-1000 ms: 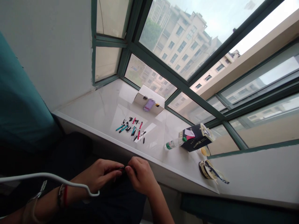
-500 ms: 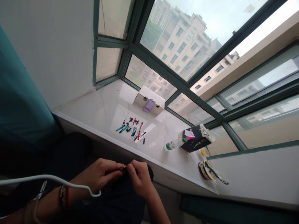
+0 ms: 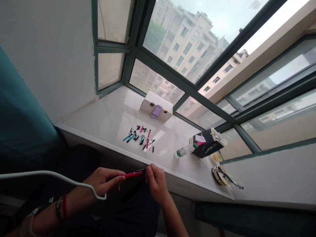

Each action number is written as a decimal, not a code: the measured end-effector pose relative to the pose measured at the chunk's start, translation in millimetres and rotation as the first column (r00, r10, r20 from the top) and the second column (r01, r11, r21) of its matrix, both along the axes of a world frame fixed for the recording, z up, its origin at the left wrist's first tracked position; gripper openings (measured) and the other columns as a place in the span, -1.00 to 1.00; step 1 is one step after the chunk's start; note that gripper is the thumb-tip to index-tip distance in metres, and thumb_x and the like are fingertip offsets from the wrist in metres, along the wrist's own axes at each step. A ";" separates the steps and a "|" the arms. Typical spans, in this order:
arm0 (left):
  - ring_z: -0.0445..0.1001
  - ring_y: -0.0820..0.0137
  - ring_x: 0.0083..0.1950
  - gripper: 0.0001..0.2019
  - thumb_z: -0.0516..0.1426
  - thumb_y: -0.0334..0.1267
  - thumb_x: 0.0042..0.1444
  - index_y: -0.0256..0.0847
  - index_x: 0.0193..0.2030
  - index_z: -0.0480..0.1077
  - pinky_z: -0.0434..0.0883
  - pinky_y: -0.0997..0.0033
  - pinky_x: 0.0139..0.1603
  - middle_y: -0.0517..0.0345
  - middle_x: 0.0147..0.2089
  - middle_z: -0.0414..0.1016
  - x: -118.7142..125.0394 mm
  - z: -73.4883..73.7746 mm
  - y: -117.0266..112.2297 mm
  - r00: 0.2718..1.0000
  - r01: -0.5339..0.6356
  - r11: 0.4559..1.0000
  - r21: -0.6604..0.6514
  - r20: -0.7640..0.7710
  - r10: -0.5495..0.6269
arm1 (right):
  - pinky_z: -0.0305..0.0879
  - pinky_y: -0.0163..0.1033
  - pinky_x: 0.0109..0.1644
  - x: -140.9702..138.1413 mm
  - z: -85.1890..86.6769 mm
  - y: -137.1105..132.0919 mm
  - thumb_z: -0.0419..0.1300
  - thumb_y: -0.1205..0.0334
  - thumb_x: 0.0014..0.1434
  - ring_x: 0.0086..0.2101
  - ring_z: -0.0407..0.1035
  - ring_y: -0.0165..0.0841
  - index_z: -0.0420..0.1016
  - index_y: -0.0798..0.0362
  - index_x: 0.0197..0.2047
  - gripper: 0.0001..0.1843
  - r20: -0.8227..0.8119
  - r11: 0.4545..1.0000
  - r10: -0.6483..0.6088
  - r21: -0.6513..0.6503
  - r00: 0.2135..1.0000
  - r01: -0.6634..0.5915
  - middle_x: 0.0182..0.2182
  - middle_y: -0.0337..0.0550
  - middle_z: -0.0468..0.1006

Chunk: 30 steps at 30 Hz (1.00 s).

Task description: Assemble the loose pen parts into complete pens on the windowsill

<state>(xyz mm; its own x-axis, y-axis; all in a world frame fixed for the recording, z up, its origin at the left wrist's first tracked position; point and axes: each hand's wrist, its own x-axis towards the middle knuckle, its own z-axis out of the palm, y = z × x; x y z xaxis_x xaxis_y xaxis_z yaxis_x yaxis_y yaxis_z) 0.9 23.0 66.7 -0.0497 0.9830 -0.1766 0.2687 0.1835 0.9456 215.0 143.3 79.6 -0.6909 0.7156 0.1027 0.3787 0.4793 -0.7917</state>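
A red and black pen (image 3: 133,174) spans the gap between my two hands, over my lap and in front of the windowsill's edge. My left hand (image 3: 105,181) grips its left end between thumb and fingers. At the black right end, my right hand (image 3: 156,182) is closed in a pinch, and its fingers hide the tip. Beyond them on the sill lie several pen parts: teal barrels (image 3: 127,137), red barrels (image 3: 147,143) and small black pieces (image 3: 153,149).
The white sill (image 3: 98,115) runs along green-framed windows. An open white box (image 3: 158,98) stands behind the parts. To the right are a plastic bottle (image 3: 184,151), a dark carton (image 3: 208,143) and a round container with a strap (image 3: 218,176). A white cable (image 3: 49,173) crosses my left forearm.
My hands have moved apart, the right one rightward and slightly up. Much more of the pen's red barrel now shows between them. The view has shifted slightly.
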 end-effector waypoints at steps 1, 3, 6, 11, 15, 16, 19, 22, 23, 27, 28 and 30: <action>0.46 0.42 -0.41 -0.56 0.05 0.12 0.19 -0.17 -0.25 0.58 0.34 0.54 -0.35 0.20 -0.47 0.57 -0.6 -0.8 -0.8 1.000 0.010 1.000 -0.007 -0.002 -0.010 | 0.10 -0.30 -0.38 -1.0 -0.7 -1.3 -0.10 0.06 0.40 -0.51 0.19 -0.43 0.23 0.04 -0.48 -0.57 -0.009 1.000 -0.001 -0.011 1.000 0.000 -0.58 -0.27 0.29; 0.46 0.41 -0.41 -0.55 0.03 0.13 0.20 -0.18 -0.23 0.58 0.34 0.53 -0.34 0.19 -0.47 0.56 -1.4 -1.8 -2.7 1.000 0.030 0.999 -0.018 -0.002 -0.030 | 0.08 -0.29 -0.38 -3.3 -1.1 -3.8 -0.10 0.06 0.40 -0.51 0.17 -0.43 0.21 0.04 -0.47 -0.58 -0.023 1.000 -0.004 -0.020 1.000 0.003 -0.57 -0.27 0.29; 0.47 0.39 -0.39 -0.51 -0.01 0.14 0.23 -0.21 -0.24 0.56 0.35 0.50 -0.31 0.17 -0.48 0.54 -3.3 -1.8 -5.7 0.997 0.081 0.996 -0.037 0.003 -0.081 | 0.05 -0.30 -0.40 -6.6 1.3 -7.2 -0.09 0.07 0.39 -0.51 0.13 -0.43 0.16 0.03 -0.48 -0.60 -0.031 1.000 0.016 -0.016 0.999 -0.017 -0.57 -0.29 0.24; 0.47 0.36 -0.41 -0.48 -0.04 0.17 0.24 -0.22 -0.16 0.54 0.37 0.43 -0.29 0.14 -0.53 0.52 -12.3 -1.1 -8.2 0.991 0.136 0.984 -0.119 0.006 -0.136 | 0.01 -0.30 -0.39 -11.0 6.0 -11.9 -0.08 0.12 0.38 -0.51 0.09 -0.45 0.08 0.02 -0.48 -0.63 -0.090 0.999 0.054 -0.002 0.994 -0.054 -0.54 -0.32 0.17; 0.39 0.38 -0.53 -0.41 -0.07 0.22 0.23 -0.26 -0.12 0.53 0.35 0.40 -0.37 0.14 -0.62 0.44 -19.8 -5.6 -7.3 0.982 0.188 0.963 -0.192 0.060 -0.179 | 0.02 -0.31 -0.38 -12.6 1.7 -12.1 -0.08 0.12 0.38 -0.50 0.08 -0.46 0.08 0.02 -0.47 -0.63 -0.144 0.997 0.063 -0.024 0.988 -0.067 -0.54 -0.33 0.17; 0.38 0.38 -0.54 -0.40 -0.05 0.24 0.20 -0.27 -0.13 0.54 0.34 0.40 -0.38 0.14 -0.63 0.43 -21.3 -7.5 -7.1 0.984 0.174 0.964 -0.202 0.066 -0.163 | 0.01 -0.31 -0.38 -12.9 -0.6 -11.6 -0.08 0.11 0.38 -0.50 0.08 -0.47 0.08 0.02 -0.47 -0.63 -0.151 0.997 0.060 -0.032 0.987 -0.066 -0.55 -0.33 0.17; 0.39 0.38 -0.47 -0.45 0.09 0.23 0.10 -0.27 -0.15 0.56 0.32 0.43 -0.38 0.12 -0.56 0.47 -25.1 -12.8 -6.6 0.998 0.068 0.978 -0.199 0.014 -0.066 | -0.02 -0.32 -0.41 -14.5 -9.3 -9.9 -0.05 0.06 0.37 -0.53 0.03 -0.49 0.07 0.04 -0.51 -0.57 -0.153 0.997 0.036 -0.066 0.988 -0.046 -0.58 -0.35 0.13; 0.40 0.37 -0.39 -0.53 0.19 0.17 0.04 -0.24 -0.23 0.59 0.32 0.46 -0.37 0.10 -0.46 0.51 -29.0 -19.2 -4.5 0.999 0.018 0.984 -0.175 -0.026 -0.023 | -0.05 -0.33 -0.43 -16.0 -20.4 -6.6 -0.04 -0.01 0.36 -0.53 0.01 -0.50 0.09 0.05 -0.54 -0.52 -0.148 0.991 0.018 -0.128 0.989 -0.037 -0.60 -0.36 0.11; 0.38 0.39 -0.41 -0.54 0.19 0.17 0.04 -0.24 -0.24 0.59 0.30 0.46 -0.39 0.09 -0.45 0.51 -31.0 -22.8 -2.7 1.000 0.021 0.984 -0.177 -0.008 -0.023 | -0.04 -0.34 -0.43 -16.0 -25.3 -3.7 -0.02 -0.04 0.35 -0.53 0.02 -0.50 0.13 0.06 -0.54 -0.51 -0.146 0.987 0.023 -0.155 0.989 -0.046 -0.61 -0.36 0.13; 0.22 0.51 -0.58 -0.39 0.17 0.28 -0.04 -0.27 -0.16 0.58 0.15 0.50 -0.59 0.09 -0.46 0.48 -46.0 -47.0 12.0 0.991 -0.041 0.974 -0.225 0.118 0.069 | 0.09 -0.35 -0.37 -11.6 -55.0 28.5 -0.02 -0.12 0.33 -0.50 0.22 -0.45 0.36 0.07 -0.41 -0.53 -0.120 0.976 -0.013 -0.218 0.993 -0.014 -0.56 -0.31 0.36; 0.20 0.52 -0.59 -0.37 0.17 0.31 -0.06 -0.27 -0.16 0.58 0.14 0.50 -0.60 0.08 -0.44 0.49 -52.0 -54.7 17.6 0.985 -0.099 0.971 -0.217 0.117 0.127 | 0.13 -0.33 -0.33 -9.4 -65.2 42.7 -0.05 -0.11 0.35 -0.47 0.26 -0.43 0.38 0.07 -0.39 -0.53 -0.102 0.980 -0.082 -0.187 0.991 0.062 -0.54 -0.28 0.40; 0.20 0.53 -0.57 -0.36 0.17 0.31 -0.08 -0.29 -0.17 0.59 0.17 0.49 -0.59 0.05 -0.38 0.52 -66.9 -69.9 31.1 0.969 -0.221 0.955 -0.197 0.066 0.238 | 0.17 -0.30 -0.26 -4.3 -88.1 75.7 -0.08 -0.06 0.36 -0.42 0.30 -0.38 0.39 0.06 -0.42 -0.53 -0.012 0.954 -0.295 -0.064 0.956 0.293 -0.50 -0.23 0.43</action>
